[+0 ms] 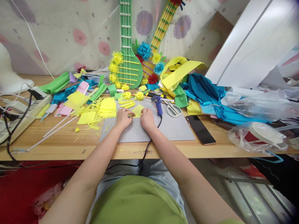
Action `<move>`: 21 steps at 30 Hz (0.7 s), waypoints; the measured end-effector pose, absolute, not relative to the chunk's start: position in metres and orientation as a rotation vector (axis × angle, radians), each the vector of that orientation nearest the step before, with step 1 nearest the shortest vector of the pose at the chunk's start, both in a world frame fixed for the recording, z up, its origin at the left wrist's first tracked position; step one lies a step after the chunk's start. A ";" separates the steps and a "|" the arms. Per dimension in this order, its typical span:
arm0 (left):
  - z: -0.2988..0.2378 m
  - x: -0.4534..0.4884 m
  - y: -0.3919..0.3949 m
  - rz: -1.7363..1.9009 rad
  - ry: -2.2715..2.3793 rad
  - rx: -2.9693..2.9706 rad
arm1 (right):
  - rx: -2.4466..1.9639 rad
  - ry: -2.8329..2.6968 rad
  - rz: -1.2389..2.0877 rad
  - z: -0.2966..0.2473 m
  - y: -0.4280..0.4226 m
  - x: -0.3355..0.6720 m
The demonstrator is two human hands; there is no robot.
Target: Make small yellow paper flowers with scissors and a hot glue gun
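Between my two hands, a small square of yellow crepe paper point(137, 110) lies over the grey cutting mat point(178, 132). My left hand point(124, 119) has its fingers curled at the paper's left edge. At the right edge, the bent fingers of my right hand point(147, 119) pinch the same sheet. Just beyond the left hand are narrow yellow paper strips point(126, 104), and a stack of yellow paper squares point(107, 107) sits to its left. A blue glue gun point(158, 105) lies close to my right hand, beside white-handled scissors point(174, 110).
A green paper-covered stringed instrument point(130, 73) and a yellow one point(161, 28) lean at the back with paper flowers. Blue crepe paper point(203, 90) heaps up at right, behind a phone point(201, 130). The glue gun's cord point(149, 143) drops over the table edge.
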State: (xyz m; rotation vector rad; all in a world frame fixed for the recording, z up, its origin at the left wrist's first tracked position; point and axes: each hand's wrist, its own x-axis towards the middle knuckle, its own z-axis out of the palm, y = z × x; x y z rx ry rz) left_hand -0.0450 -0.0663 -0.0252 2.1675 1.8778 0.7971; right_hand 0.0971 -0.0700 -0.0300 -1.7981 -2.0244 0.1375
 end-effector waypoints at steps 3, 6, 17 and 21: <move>-0.026 -0.048 -0.066 0.825 1.852 2.182 | -1.792 -2.008 0.157 -0.031 -0.069 0.098; -0.027 -0.052 -0.065 0.876 1.786 2.196 | -1.742 -1.963 0.214 -0.031 -0.068 0.101; -0.024 -0.058 -0.069 0.718 1.811 2.394 | -1.610 -1.839 0.404 -0.020 -0.074 0.109; -0.021 -0.054 -0.072 0.668 1.876 2.405 | -1.571 -1.824 0.468 -0.022 -0.075 0.109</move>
